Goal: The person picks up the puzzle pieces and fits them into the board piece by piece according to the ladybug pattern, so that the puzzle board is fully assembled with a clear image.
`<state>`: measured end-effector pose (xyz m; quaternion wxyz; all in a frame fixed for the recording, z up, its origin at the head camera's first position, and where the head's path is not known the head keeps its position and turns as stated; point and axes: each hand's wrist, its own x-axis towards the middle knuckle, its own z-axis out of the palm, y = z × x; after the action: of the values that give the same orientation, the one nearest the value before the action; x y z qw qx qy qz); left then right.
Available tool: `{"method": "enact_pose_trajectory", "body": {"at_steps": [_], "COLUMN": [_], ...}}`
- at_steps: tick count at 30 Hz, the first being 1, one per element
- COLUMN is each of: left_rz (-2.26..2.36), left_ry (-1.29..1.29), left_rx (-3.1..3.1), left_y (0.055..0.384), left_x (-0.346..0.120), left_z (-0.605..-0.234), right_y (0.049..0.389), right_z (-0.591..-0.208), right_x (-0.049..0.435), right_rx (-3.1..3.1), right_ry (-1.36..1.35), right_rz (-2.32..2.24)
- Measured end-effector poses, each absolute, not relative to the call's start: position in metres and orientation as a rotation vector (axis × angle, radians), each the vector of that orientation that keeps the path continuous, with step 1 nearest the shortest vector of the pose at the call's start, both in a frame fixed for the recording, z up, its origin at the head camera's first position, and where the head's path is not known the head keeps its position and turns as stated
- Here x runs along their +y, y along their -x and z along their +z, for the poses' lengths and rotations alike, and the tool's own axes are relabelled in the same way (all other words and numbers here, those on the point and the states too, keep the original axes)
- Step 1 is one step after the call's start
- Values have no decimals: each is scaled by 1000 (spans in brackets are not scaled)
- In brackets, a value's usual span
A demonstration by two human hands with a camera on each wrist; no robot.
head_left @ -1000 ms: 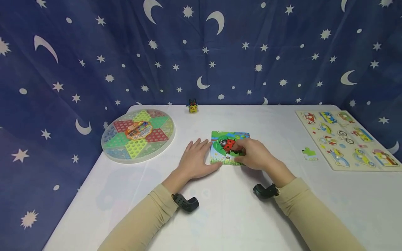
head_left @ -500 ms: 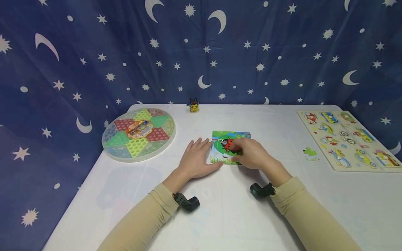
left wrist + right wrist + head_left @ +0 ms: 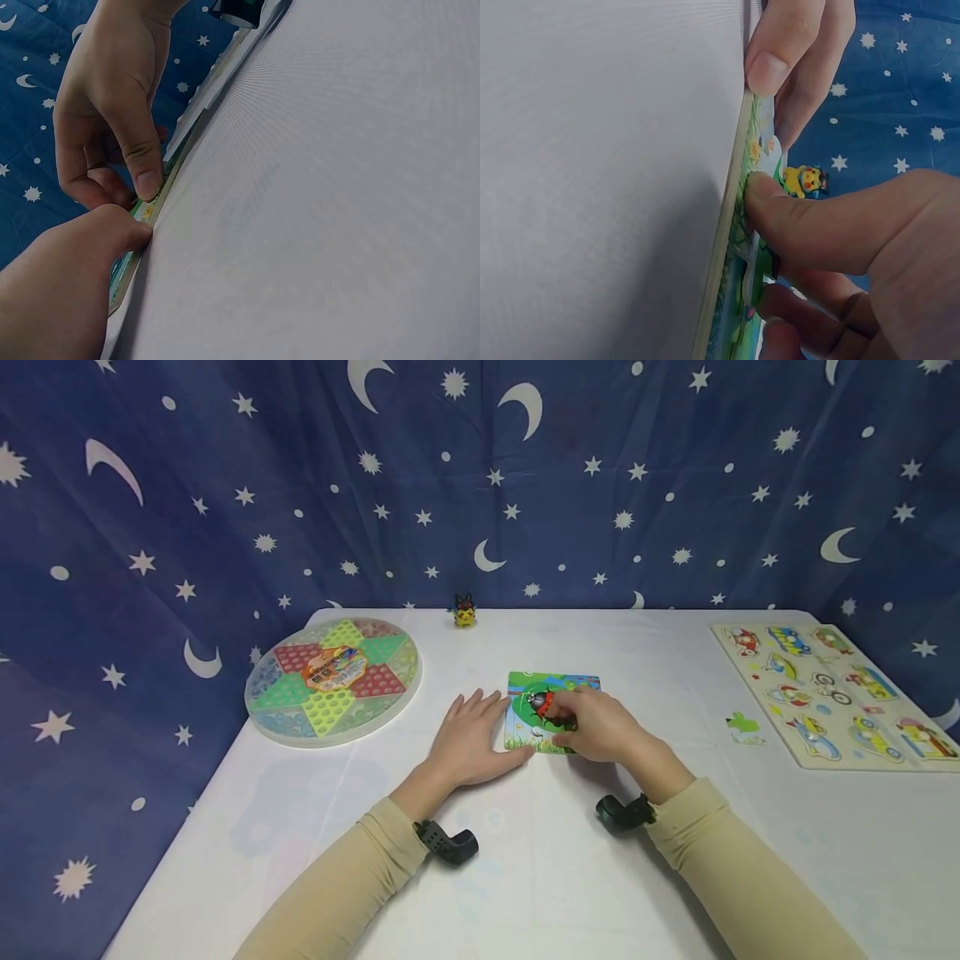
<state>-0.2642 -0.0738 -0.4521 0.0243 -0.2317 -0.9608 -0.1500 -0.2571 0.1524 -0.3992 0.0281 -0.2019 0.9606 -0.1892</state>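
A small ladybug jigsaw puzzle (image 3: 521,732) lies flat on the white table in front of me. My left hand (image 3: 468,742) rests along its left side, fingers spread and fairly straight, thumb at the near edge. Over the right part of the puzzle, my right hand (image 3: 606,727) pinches a puzzle piece (image 3: 771,154) between thumb and fingers. In the right wrist view this piece sits slightly raised and tilted over the wooden board edge (image 3: 721,251). The right fingers hide much of the picture. One loose green-and-white puzzle piece (image 3: 742,724) lies farther right.
A round Chinese checkers board (image 3: 333,681) lies at the left. To the right is a wooden peg puzzle board (image 3: 832,697) with vehicle pictures. A small yellow toy figure (image 3: 464,612) stands at the back edge, before a blue star-patterned curtain (image 3: 420,460).
My right hand has shifted slightly left over the puzzle, still pinching the piece. My left hand stays in place. The whole view drifts a little.
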Motion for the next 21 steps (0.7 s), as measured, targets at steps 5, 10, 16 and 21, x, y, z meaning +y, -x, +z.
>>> {"method": "enact_pose_trajectory", "body": {"at_steps": [5, 10, 16, 21], "left_rz": [-464, -464, -469, -478], "left_ry": [720, 717, 727, 725], "left_rx": [-2975, -2977, -2973, -2969], "left_y": [264, 263, 264, 263], "left_x": [-74, -75, -75, -75], "left_z": [-452, -452, -452, -452], "right_y": [256, 257, 256, 254], "right_z": [-399, -401, -404, -405], "right_x": [153, 153, 157, 159], "right_rx": [2957, 2945, 2941, 2954], "right_ry": [611, 628, 665, 689], "right_rz": [-574, -581, -569, -553]}}
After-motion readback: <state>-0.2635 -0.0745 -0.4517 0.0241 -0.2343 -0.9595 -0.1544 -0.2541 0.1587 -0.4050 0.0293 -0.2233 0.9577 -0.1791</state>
